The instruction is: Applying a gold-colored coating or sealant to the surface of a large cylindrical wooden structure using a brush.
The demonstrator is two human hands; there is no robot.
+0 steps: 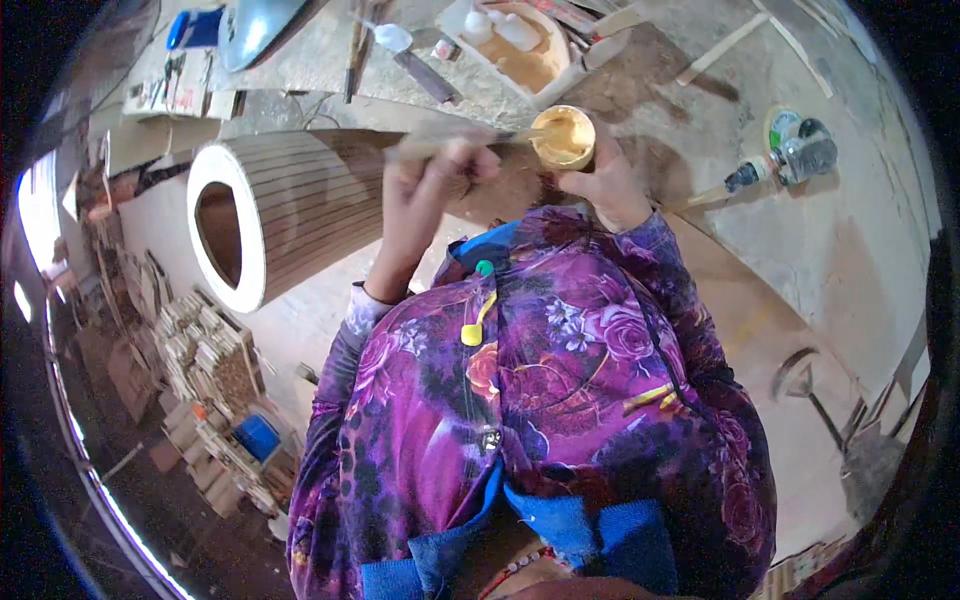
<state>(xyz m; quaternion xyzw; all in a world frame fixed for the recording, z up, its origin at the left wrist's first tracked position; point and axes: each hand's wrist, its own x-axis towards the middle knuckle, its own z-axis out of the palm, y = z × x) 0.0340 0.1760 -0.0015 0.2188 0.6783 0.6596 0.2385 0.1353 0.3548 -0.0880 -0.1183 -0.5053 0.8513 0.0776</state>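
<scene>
My right hand (608,185) is closed round the side of a small round tub (566,165), whose open top faces up. Inside it sits a yellowish-tan paste (566,135). To its left, my left hand (445,180) is closed on a thin spatula-like tool (512,136), smeared by motion. The tool's tip reaches the tub's rim; whether it touches the paste I cannot tell. Just left of that hand lies a large tapered wooden drum (320,190) made of narrow strips, its hollow end ringed in white.
Beyond my hands, a worktable (690,130) carries a tray (540,95) with white bottles, a dark flat bar (425,77) and a white spoon-like thing (392,38). At the right is a dark handled tool (790,160). Stacked wood pieces (215,345) and a blue box (257,437) are lower left.
</scene>
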